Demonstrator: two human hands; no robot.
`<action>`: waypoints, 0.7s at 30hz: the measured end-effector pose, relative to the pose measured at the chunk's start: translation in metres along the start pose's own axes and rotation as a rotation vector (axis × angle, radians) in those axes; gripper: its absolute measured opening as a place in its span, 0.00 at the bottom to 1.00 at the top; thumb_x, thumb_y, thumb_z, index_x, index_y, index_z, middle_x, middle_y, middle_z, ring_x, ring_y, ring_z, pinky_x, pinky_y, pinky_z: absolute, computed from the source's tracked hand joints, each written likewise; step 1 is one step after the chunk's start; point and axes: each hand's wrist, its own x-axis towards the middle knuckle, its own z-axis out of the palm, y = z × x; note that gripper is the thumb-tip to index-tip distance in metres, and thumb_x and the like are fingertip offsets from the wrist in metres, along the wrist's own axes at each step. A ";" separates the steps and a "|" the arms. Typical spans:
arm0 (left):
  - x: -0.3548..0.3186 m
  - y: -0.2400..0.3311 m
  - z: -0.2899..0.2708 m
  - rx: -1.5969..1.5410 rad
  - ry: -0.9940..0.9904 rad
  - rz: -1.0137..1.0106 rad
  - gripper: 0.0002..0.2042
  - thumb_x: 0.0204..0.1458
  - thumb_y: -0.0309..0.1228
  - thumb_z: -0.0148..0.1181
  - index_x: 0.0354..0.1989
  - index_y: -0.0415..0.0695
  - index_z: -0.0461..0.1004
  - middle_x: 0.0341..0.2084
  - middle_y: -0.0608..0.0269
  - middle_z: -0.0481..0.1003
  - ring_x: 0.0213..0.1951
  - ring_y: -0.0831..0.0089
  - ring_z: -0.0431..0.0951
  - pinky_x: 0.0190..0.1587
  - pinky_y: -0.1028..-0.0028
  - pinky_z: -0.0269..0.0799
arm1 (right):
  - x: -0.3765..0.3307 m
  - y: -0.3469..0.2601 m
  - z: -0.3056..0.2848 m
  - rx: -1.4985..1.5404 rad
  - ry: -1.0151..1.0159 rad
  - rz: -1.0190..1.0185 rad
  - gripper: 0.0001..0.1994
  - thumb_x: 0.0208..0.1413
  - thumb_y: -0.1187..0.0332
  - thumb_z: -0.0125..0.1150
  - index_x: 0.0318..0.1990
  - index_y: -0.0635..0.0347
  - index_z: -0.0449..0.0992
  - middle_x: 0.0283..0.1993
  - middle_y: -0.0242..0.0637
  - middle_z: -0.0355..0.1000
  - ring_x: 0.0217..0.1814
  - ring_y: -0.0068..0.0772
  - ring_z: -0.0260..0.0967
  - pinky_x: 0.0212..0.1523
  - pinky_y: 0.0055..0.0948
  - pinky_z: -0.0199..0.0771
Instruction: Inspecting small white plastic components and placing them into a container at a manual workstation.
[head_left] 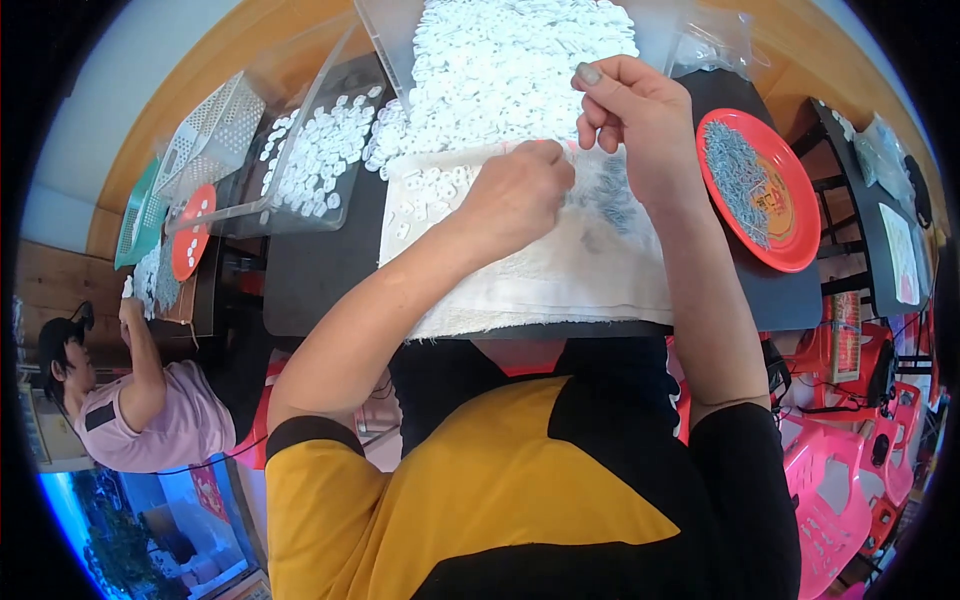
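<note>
My left hand is closed, knuckles up, over a white cloth; whatever its fingers hold is hidden. My right hand is raised to its right, thumb and forefinger pinched together and the other fingers curled; anything in the pinch is too small to make out. Some small white plastic pieces are scattered on the cloth, left of my left hand. Thin grey metal pins, perhaps nails, lie on the cloth below my right hand. Beyond both hands spreads a big heap of white plastic pieces.
A red plate with grey pins stands at the right. On the left, a clear plastic bin holds more white pieces. Another person works at the far left beside a green basket. Pink chairs are at lower right.
</note>
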 end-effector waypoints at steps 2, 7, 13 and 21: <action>0.001 -0.002 0.006 0.038 -0.014 0.002 0.04 0.43 0.22 0.56 0.29 0.38 0.72 0.30 0.56 0.71 0.38 0.56 0.74 0.36 0.62 0.70 | -0.001 -0.001 0.001 -0.017 -0.028 -0.011 0.09 0.58 0.66 0.59 0.33 0.63 0.76 0.20 0.25 0.65 0.21 0.16 0.65 0.20 0.16 0.56; -0.004 -0.010 -0.001 -0.338 0.077 -0.280 0.03 0.45 0.22 0.57 0.28 0.38 0.71 0.28 0.56 0.70 0.34 0.55 0.73 0.35 0.61 0.69 | -0.005 -0.003 0.003 -0.080 -0.084 0.008 0.09 0.58 0.66 0.60 0.33 0.63 0.76 0.19 0.24 0.66 0.20 0.15 0.64 0.20 0.15 0.55; -0.005 -0.007 0.003 -0.077 0.050 -0.066 0.04 0.47 0.23 0.59 0.29 0.37 0.71 0.29 0.55 0.71 0.30 0.56 0.74 0.35 0.64 0.69 | -0.005 0.001 0.004 -0.138 -0.106 -0.032 0.09 0.57 0.65 0.60 0.33 0.62 0.76 0.19 0.24 0.66 0.20 0.13 0.63 0.20 0.15 0.54; -0.011 -0.006 -0.025 -0.831 0.122 -0.572 0.04 0.49 0.22 0.60 0.33 0.35 0.76 0.22 0.60 0.74 0.23 0.72 0.73 0.24 0.72 0.67 | -0.004 0.005 0.004 -0.275 -0.183 0.039 0.06 0.56 0.68 0.59 0.31 0.60 0.75 0.20 0.23 0.66 0.20 0.11 0.60 0.21 0.15 0.53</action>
